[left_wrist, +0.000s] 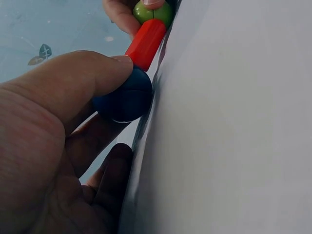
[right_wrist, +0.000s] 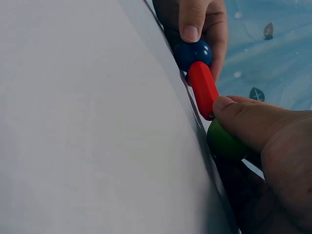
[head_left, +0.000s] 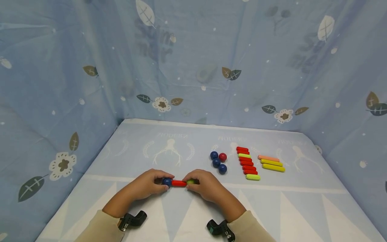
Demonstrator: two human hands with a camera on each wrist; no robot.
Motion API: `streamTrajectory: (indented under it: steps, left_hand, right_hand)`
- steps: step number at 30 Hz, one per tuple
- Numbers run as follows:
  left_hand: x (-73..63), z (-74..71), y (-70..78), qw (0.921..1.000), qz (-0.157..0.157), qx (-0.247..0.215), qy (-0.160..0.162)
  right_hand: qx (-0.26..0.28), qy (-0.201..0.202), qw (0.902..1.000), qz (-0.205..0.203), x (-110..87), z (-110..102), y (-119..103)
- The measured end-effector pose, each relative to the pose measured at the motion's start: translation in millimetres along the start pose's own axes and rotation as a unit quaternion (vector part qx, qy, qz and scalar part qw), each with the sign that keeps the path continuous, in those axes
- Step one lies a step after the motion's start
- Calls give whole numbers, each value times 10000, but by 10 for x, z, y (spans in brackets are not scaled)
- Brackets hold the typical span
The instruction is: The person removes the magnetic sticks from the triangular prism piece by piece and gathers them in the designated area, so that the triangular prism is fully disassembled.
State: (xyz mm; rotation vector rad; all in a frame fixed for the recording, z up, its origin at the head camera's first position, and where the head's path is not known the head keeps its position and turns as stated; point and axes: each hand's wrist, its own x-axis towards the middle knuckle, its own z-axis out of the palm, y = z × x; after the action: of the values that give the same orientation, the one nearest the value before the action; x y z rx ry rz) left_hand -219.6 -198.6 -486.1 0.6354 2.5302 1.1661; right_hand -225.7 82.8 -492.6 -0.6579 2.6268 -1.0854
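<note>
Between the two hands, near the table's front middle, lies a short red rod [head_left: 179, 183] with a ball at each end. My left hand [head_left: 150, 183] pinches the dark blue ball [left_wrist: 127, 97] at its left end between thumb and fingers. At the other end my right hand [head_left: 205, 184] grips a green ball [right_wrist: 224, 140], its thumb lying close to the rod's tip. In the left wrist view the red rod [left_wrist: 147, 45] meets both balls. The right wrist view shows a small dark spot on the rod's end beside the green ball; whether they are fully joined I cannot tell.
Right of the hands lie several loose blue balls [head_left: 216, 163] and one red ball [head_left: 222, 157]. Beyond them runs a column of short red rods [head_left: 247, 163] with lime rods [head_left: 252, 177] among them. Longer yellow rods [head_left: 273, 167] and an orange rod [head_left: 268, 158] lie farther right.
</note>
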Motion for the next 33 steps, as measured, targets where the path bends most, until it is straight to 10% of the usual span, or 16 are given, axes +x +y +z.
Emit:
streamTrajectory:
  steps: [33]
  left_hand:
    - [10, 21, -18, 9998, -195, -28, 26]
  right_hand:
    - [349, 205, 9989, 243, -141, -114, 135]
